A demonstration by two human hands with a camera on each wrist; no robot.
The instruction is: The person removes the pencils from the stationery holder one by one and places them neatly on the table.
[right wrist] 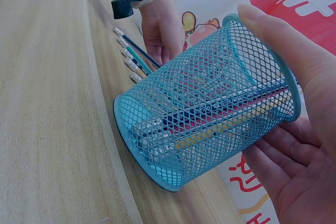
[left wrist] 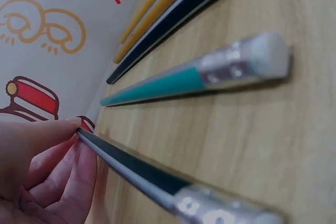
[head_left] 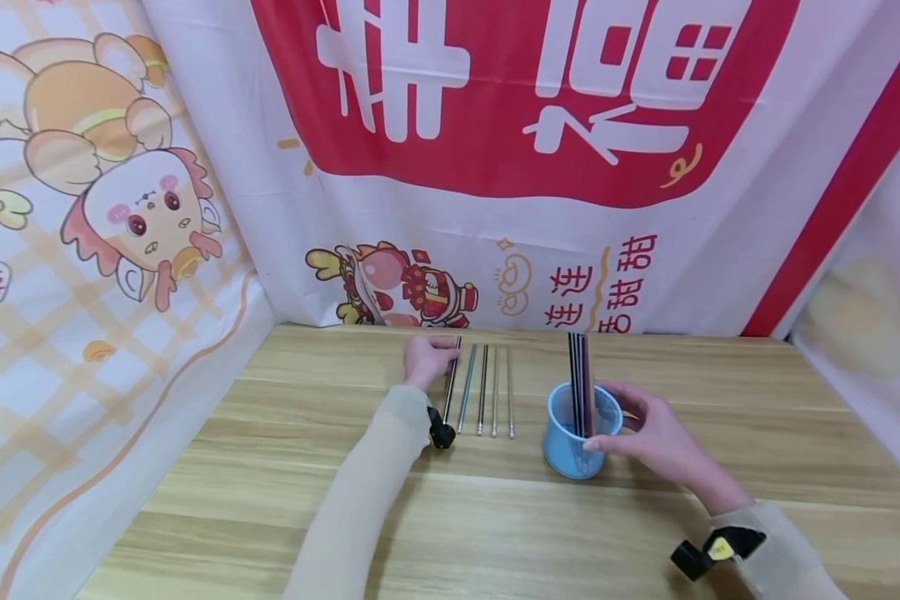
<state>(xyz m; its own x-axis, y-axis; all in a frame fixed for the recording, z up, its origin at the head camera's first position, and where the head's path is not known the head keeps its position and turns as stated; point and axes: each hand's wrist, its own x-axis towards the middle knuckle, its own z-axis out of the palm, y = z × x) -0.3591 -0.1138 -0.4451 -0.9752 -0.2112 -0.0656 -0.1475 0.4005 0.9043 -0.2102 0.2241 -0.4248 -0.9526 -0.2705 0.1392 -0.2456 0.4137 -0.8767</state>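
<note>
At the far part of the table my left hand [head_left: 425, 362] pinches the tip end of a black pencil [left wrist: 142, 169] between thumb and fingers. That pencil is leftmost in a row, its eraser end toward me. Beside it lie a teal pencil [left wrist: 168, 85], another black pencil [head_left: 483, 392] and two yellow pencils [head_left: 495, 392]. My right hand [head_left: 660, 437] grips a light blue mesh pencil cup [right wrist: 205, 72] near its rim, thumb on one side and fingers round the other. Several pencils [head_left: 581, 367] stand in the cup, eraser ends down, leaning slightly.
The wood-grain table [head_left: 510, 533] ends at a white cloth backdrop [head_left: 495, 183] with red and cartoon prints. Another printed cloth [head_left: 105, 333] hangs along the left side. A black wrist camera [head_left: 441, 429] sits close by the eraser end of the leftmost pencil.
</note>
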